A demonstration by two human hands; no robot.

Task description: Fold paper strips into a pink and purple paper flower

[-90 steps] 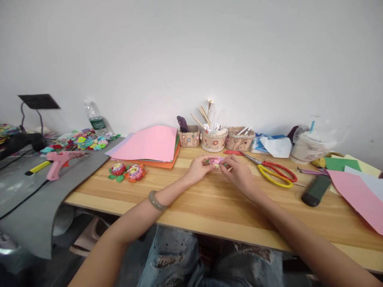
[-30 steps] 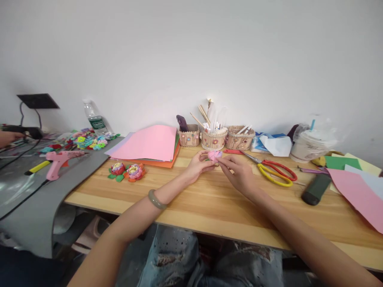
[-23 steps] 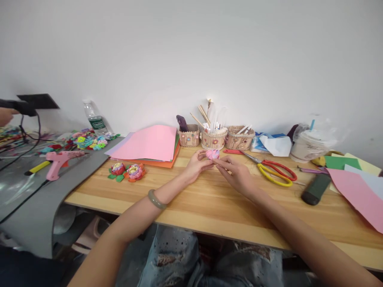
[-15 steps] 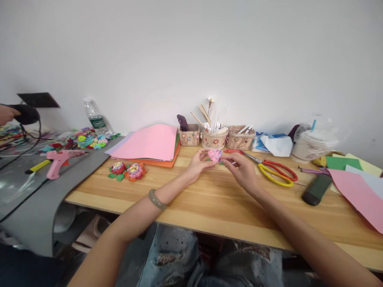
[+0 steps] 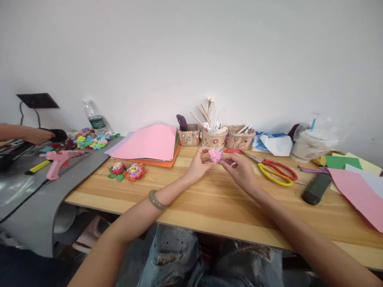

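Between my hands, just above the table, is a small pink and lilac paper flower [image 5: 216, 155] with pointed petals. My left hand [image 5: 198, 165] pinches it from the left, thumb below and fingers above. On the other side, my right hand [image 5: 239, 169] has its thumb and fingertips closed on the flower's right edge; the exact contact is partly hidden. Two finished-looking paper flowers with green leaves, one red [image 5: 117, 169] and one pink-orange [image 5: 135, 171], lie on the table left of my hands.
Scissors [image 5: 275, 173] lie right of my right hand, near a dark green case [image 5: 317, 189] and coloured paper [image 5: 356, 195]. Behind stand decorated baskets [image 5: 214, 140] and a paper stack [image 5: 146, 143]. Left are a pink glue gun [image 5: 55, 163] and another person's hand [image 5: 42, 135].
The flower has turned between my fingers, so more of its pointed petals show. At the left, the other person's hand with a black object has moved right and down toward the small colourful pieces.
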